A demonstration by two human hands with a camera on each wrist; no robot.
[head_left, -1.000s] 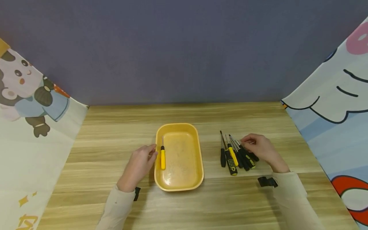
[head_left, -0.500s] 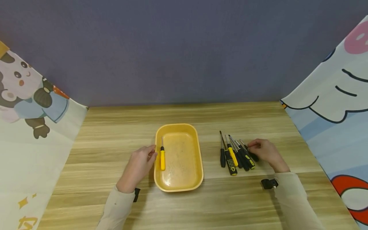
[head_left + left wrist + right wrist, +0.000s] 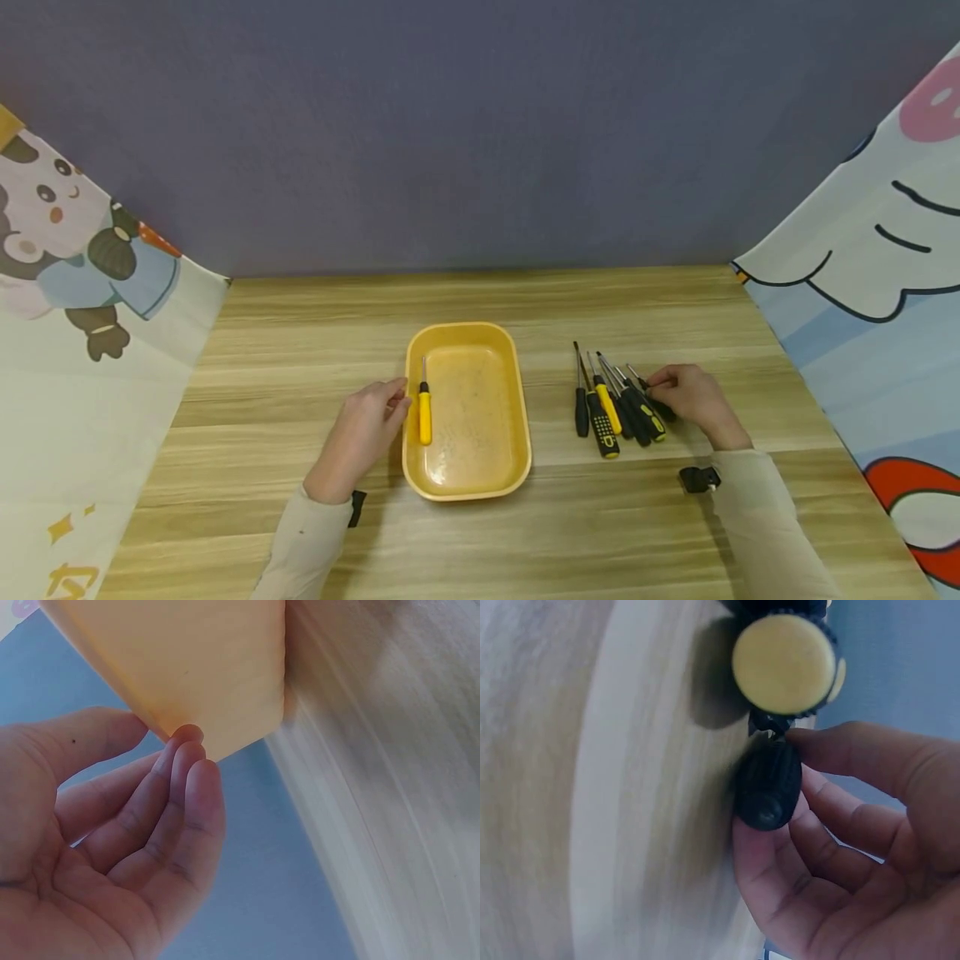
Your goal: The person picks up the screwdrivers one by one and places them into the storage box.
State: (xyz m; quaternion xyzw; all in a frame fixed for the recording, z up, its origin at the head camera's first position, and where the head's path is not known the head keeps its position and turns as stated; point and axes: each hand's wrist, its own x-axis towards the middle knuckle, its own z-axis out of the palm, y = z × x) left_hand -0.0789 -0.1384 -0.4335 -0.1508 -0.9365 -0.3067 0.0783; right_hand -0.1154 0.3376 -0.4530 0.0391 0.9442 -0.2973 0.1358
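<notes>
On the wooden table stands a yellow plastic tray (image 3: 480, 425). My left hand (image 3: 363, 429) pinches its left rim between thumb and fingers, as the left wrist view also shows. Inside the tray, along that same side, lies a screwdriver (image 3: 425, 417) with a yellow handle. Over at the right, several more screwdrivers lie side by side, shafts pointing away from me. My right hand (image 3: 693, 402) is at the rightmost one, a black screwdriver (image 3: 769, 787); thumb and fingers hold its handle from either side. Much of it is hidden by the hand in the head view.
Close beside the held screwdriver lies a black-and-yellow screwdriver (image 3: 651, 418). Left of it are a yellow-handled screwdriver (image 3: 607, 406), a thick black handle with yellow dots (image 3: 602, 427) and a slim black screwdriver (image 3: 581, 408). A grey wall (image 3: 480, 150) rises behind the table.
My right hand has shifted right and slightly toward me, down to the rightmost black screwdriver, uncovering shafts beside it. The left hand and the tray have stayed in place.
</notes>
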